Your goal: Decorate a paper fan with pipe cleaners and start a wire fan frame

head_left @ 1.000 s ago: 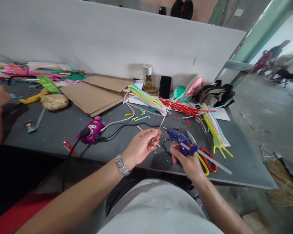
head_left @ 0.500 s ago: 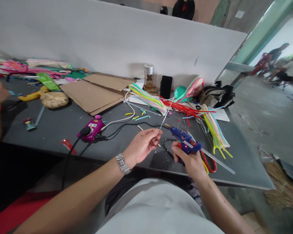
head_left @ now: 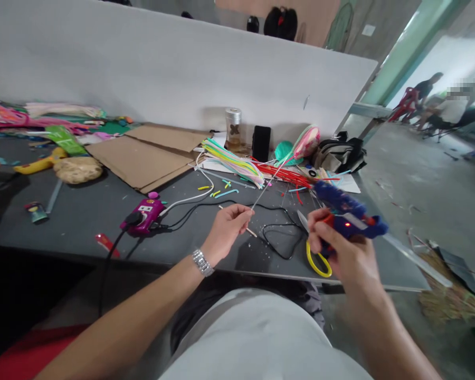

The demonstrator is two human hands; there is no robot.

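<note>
My left hand (head_left: 231,224), with a metal-link watch on the wrist, pinches the near end of a thin white wire stem (head_left: 267,184). The stem slants up and away, and a pink and white petal-shaped piece (head_left: 306,143) appears at its far end. A green round piece (head_left: 284,152) lies just behind it. My right hand (head_left: 340,248) is wrapped round the handle of a blue hot glue gun (head_left: 342,208), well apart from the stem. A red light glows on the gun, and a clear glue stick (head_left: 417,258) juts from its back. Yellow-handled scissors (head_left: 319,262) lie beneath.
A purple power socket (head_left: 143,217) with black cords sits left of my hands. Behind are cardboard sheets (head_left: 142,158), bundled coloured pipe cleaners (head_left: 233,162), a jar (head_left: 233,129), a phone (head_left: 261,142) and a bag (head_left: 340,153). Part of another person's hand shows at the far left.
My right hand has swung the glue gun right, away from the stem, uncovering more of the scissors and black cord. My left hand still holds the stem. The view has shifted slightly.
</note>
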